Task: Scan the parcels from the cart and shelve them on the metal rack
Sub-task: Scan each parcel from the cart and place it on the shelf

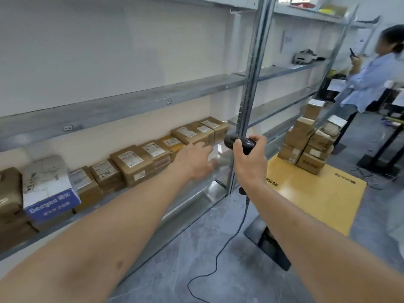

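Head view: scanner in hand at the parcel rack

Head camera looks down both bare arms. About a dozen brown parcels (131, 165) line one shelf of the metal rack (251, 84); roughly nine more are stacked on the yellow cart (312, 197). Right hand (249, 162) grips one black corded scanner (240, 143) — fingers curled round it. Left hand (194, 160) reaches toward the shelf, fingers spread, holding nothing.

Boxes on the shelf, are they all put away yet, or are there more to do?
Not yet. A long row of boxes already sits on the metal rack. The right hand grips the scanner; the left hand reaches open toward the shelf, holding nothing. A stack of parcels waits on the yellow cart.
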`<action>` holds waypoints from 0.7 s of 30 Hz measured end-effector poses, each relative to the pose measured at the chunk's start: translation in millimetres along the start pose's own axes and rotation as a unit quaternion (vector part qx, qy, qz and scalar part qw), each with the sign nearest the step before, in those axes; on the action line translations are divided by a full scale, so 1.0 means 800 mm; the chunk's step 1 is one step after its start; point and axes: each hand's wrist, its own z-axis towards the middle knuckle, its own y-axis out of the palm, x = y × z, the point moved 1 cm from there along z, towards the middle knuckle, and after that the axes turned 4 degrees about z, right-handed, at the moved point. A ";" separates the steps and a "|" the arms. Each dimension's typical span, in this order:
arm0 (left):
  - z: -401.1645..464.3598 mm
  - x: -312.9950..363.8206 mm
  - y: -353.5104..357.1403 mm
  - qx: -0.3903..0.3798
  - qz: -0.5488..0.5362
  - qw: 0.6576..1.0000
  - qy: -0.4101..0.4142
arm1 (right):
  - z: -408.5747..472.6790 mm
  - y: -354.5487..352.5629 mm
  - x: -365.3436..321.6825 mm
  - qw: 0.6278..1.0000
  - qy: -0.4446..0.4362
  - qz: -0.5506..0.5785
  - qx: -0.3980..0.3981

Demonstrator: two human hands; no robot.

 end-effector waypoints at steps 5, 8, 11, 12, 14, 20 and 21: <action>0.071 0.118 -0.002 0.012 0.004 0.999 0.041 | 0.054 -0.114 0.037 0.999 -0.008 -0.021 0.048; 0.111 0.183 0.005 0.012 -0.007 0.998 0.069 | 0.081 -0.171 0.065 0.997 0.006 -0.024 0.072; 0.149 0.239 0.008 0.015 -0.005 0.996 0.092 | 0.107 -0.225 0.086 0.995 0.005 -0.038 0.097; 0.162 0.256 0.009 0.015 -0.007 0.995 0.100 | 0.117 -0.241 0.092 0.994 0.009 -0.041 0.105; 0.188 0.289 0.012 0.014 -0.015 0.993 0.117 | 0.140 -0.267 0.105 0.990 0.019 -0.047 0.129; 0.286 0.360 0.025 0.005 -0.030 0.985 0.170 | 0.214 -0.317 0.139 0.979 0.040 -0.063 0.190; 0.305 0.369 0.028 0.007 -0.030 0.983 0.179 | 0.229 -0.322 0.144 0.977 0.039 -0.063 0.201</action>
